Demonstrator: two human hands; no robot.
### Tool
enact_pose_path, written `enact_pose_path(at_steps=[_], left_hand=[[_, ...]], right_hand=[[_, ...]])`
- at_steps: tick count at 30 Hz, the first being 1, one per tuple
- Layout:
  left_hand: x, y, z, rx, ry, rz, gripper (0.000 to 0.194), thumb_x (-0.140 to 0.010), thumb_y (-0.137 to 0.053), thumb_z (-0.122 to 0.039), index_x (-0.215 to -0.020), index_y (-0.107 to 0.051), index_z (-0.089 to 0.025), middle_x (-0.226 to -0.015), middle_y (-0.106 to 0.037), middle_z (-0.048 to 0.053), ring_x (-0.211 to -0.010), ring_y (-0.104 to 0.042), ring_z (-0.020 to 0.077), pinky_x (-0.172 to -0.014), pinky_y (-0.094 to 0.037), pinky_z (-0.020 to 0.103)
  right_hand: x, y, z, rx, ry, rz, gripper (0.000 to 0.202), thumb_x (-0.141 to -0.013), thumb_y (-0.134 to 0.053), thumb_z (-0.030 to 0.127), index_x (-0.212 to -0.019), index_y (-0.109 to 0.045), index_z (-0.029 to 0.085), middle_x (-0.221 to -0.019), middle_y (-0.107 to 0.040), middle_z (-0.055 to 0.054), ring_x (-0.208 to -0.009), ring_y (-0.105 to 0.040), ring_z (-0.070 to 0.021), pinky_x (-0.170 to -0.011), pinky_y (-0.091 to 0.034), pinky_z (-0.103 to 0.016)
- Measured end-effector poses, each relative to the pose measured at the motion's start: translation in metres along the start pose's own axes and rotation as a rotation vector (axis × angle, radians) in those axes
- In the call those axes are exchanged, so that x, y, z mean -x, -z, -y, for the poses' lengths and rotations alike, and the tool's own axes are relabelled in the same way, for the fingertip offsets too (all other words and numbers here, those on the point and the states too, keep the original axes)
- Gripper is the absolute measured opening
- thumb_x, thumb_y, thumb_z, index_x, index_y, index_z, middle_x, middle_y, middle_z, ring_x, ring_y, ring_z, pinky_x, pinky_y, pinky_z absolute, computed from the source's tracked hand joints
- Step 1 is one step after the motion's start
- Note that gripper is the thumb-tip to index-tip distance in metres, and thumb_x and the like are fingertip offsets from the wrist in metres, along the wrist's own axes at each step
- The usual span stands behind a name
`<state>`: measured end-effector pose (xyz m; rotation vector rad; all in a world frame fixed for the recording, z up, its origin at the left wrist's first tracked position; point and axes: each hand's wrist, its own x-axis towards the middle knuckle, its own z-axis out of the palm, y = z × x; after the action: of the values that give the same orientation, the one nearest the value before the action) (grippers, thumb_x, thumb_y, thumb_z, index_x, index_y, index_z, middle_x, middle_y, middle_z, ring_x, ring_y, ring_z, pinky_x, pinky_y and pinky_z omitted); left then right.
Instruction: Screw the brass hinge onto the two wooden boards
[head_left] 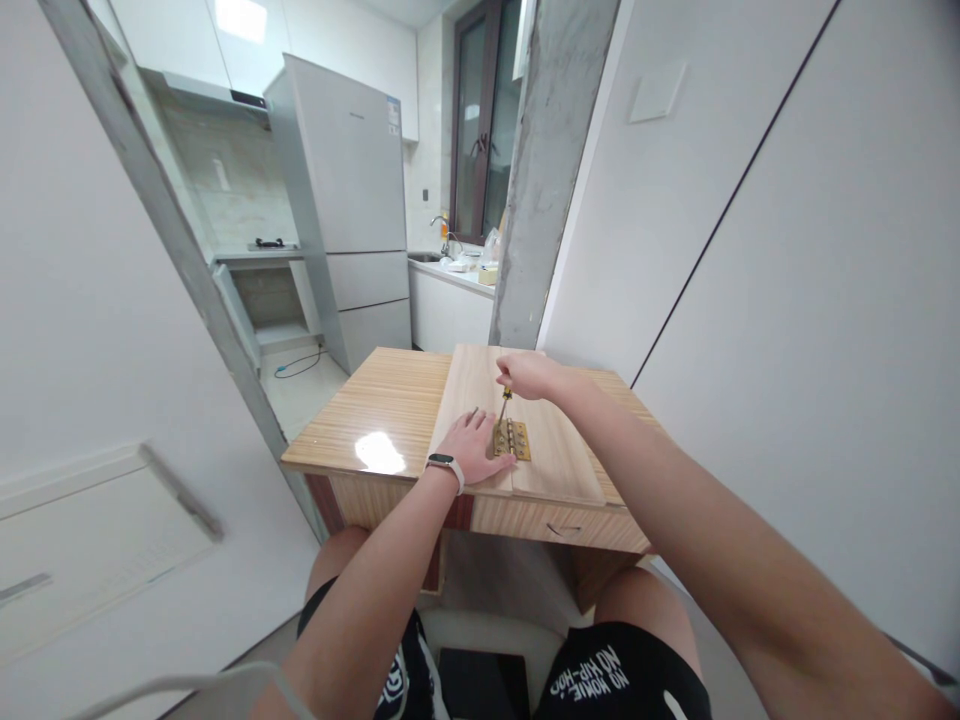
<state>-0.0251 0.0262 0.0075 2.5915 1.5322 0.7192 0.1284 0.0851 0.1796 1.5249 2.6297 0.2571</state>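
My right hand (529, 375) is closed around the handle of a screwdriver (503, 408), which slants down with its shaft toward a brass hinge (511, 440). The hinge lies opened flat across the seam of two pale wooden boards (559, 455), with screws visible on its leaves. Flat on the left board rests my left hand (474, 447), fingers spread, its thumb reaching to the lower edge of the hinge. A white-banded wristwatch is on that wrist. The screwdriver's tip is near the hinge's left leaf; whether it sits in a screw is too small to tell.
The boards lie on a wooden desk (401, 395) with a drawer handle (562, 529) at its front. A white wall (750, 280) stands close on the right. Beyond the desk are a grey fridge (345, 170) and a sink counter (454, 300).
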Motion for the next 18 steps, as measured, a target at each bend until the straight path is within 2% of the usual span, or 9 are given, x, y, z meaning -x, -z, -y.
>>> enact_pose_path(at_steps=[5,9,11,13,15,16,18], left_hand=[[0.000,-0.001,0.000,0.005,0.003,0.003,0.097,-0.082,-0.046,-0.084,-0.152,-0.039,-0.017,-0.155,-0.045,0.017,-0.145,-0.037,0.0370,-0.119,-0.029,0.053],[0.000,0.000,0.000,0.002,0.001,-0.001,0.098,-0.082,-0.045,-0.084,-0.152,-0.039,-0.016,-0.154,-0.045,0.017,-0.145,-0.037,0.0368,-0.118,-0.029,0.052],[0.000,0.000,0.000,0.001,0.001,-0.002,0.098,-0.082,-0.045,-0.084,-0.152,-0.039,-0.016,-0.154,-0.045,0.017,-0.145,-0.037,0.0368,-0.119,-0.029,0.052],[0.000,0.000,-0.001,0.001,0.002,-0.001,0.098,-0.082,-0.045,-0.084,-0.152,-0.039,-0.016,-0.155,-0.045,0.017,-0.145,-0.037,0.0370,-0.119,-0.028,0.052],[0.000,0.001,-0.001,0.000,0.003,0.000,0.098,-0.082,-0.045,-0.085,-0.152,-0.039,-0.017,-0.155,-0.045,0.017,-0.145,-0.037,0.0374,-0.119,-0.027,0.052],[0.001,0.001,-0.001,0.000,0.004,0.001,0.098,-0.082,-0.045,-0.085,-0.152,-0.039,-0.017,-0.155,-0.045,0.017,-0.144,-0.037,0.0375,-0.119,-0.028,0.052],[0.001,0.000,-0.001,-0.001,0.004,0.001,0.097,-0.082,-0.045,-0.085,-0.152,-0.039,-0.017,-0.155,-0.045,0.017,-0.144,-0.037,0.0378,-0.118,-0.028,0.053]], right_hand=[[0.004,0.007,-0.005,-0.017,0.072,0.046,0.015,-0.094,-0.060,0.025,-0.102,-0.072,0.024,-0.106,-0.076,-0.007,-0.097,-0.068,-0.0213,-0.073,-0.042,-0.026],[0.008,0.011,-0.007,-0.010,0.107,0.078,0.018,-0.085,-0.066,0.015,-0.099,-0.073,0.023,-0.102,-0.075,-0.006,-0.094,-0.068,-0.0205,-0.072,-0.042,-0.025],[0.008,0.010,-0.006,-0.022,0.082,0.043,0.020,-0.084,-0.070,0.019,-0.104,-0.071,0.022,-0.107,-0.075,-0.007,-0.096,-0.068,-0.0213,-0.073,-0.043,-0.025],[0.008,0.007,-0.003,-0.056,0.041,-0.001,0.029,-0.086,-0.072,0.033,-0.112,-0.069,0.020,-0.113,-0.074,-0.010,-0.100,-0.067,-0.0228,-0.074,-0.044,-0.026],[0.006,0.002,0.001,-0.085,0.000,-0.003,0.040,-0.090,-0.066,0.048,-0.117,-0.067,0.018,-0.116,-0.073,-0.012,-0.102,-0.068,-0.0242,-0.076,-0.046,-0.027],[0.006,-0.002,0.003,-0.087,-0.009,0.018,0.041,-0.094,-0.061,0.050,-0.118,-0.067,0.017,-0.116,-0.073,-0.014,-0.102,-0.068,-0.0246,-0.077,-0.046,-0.028],[0.005,-0.010,0.007,-0.061,-0.022,0.070,0.037,-0.098,-0.052,0.044,-0.114,-0.070,0.016,-0.115,-0.074,-0.015,-0.103,-0.069,-0.0251,-0.079,-0.047,-0.028]])
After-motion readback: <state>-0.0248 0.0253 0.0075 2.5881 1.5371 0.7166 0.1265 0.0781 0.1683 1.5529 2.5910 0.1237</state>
